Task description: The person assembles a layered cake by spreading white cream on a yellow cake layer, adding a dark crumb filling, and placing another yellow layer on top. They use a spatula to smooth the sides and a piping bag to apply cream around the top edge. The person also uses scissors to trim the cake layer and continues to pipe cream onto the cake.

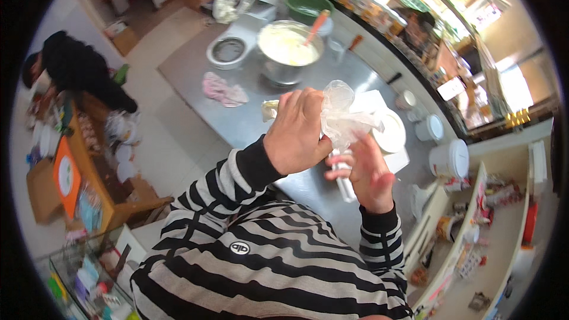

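My left hand [294, 135] is closed around a translucent plastic bag [338, 118], probably a piping bag, above the steel table. Its gathered, loose end spreads out to the right of my fist. A pale yellowish tip [269, 111] sticks out on the other side of the fist. Close to the bag's loose end, my right hand [371, 171] has its fingers spread and blurred; whether they touch the film is unclear. Beyond it a white round disc-like thing [392, 132] lies on a white square board [369, 100]. A long white object [346, 184] lies below my hands, partly covered.
A steel bowl of pale cream [284, 71] holds a spatula with an orange handle [319, 24]. Nearby are a kitchen scale [227, 51], a pink cloth [223, 90] and a green basin [308, 6]. White tubs [449, 158] line the right. A person in black [80, 69] bends down at left.
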Demonstrator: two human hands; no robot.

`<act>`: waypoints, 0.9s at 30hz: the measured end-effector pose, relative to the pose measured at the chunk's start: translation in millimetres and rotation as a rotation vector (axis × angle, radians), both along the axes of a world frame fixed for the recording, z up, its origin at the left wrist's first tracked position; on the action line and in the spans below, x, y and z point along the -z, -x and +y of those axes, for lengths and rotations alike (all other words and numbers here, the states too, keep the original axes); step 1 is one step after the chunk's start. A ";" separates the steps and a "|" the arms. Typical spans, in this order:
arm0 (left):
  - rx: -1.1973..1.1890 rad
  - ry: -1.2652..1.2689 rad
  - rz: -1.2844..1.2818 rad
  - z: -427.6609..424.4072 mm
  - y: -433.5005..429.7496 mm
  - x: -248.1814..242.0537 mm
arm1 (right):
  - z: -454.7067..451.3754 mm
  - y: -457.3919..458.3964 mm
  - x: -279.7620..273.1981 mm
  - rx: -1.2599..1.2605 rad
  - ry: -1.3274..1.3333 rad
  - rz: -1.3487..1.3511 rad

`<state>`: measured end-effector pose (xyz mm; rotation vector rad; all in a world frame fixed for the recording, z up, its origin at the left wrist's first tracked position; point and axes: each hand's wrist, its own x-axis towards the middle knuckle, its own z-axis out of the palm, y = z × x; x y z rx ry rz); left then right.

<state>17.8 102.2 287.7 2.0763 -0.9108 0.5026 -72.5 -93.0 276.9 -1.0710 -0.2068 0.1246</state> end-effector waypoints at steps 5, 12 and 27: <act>-0.069 -0.194 0.164 80.2 27.5 -5.0 | 73.5 -41.6 -4.3 -0.016 0.067 0.129; 0.099 0.533 1.228 193.4 35.3 20.3 | 183.5 -53.1 46.1 -0.336 -0.210 0.155; 0.604 1.605 1.415 260.0 28.3 119.6 | 276.9 -82.4 155.1 -0.054 -0.355 0.590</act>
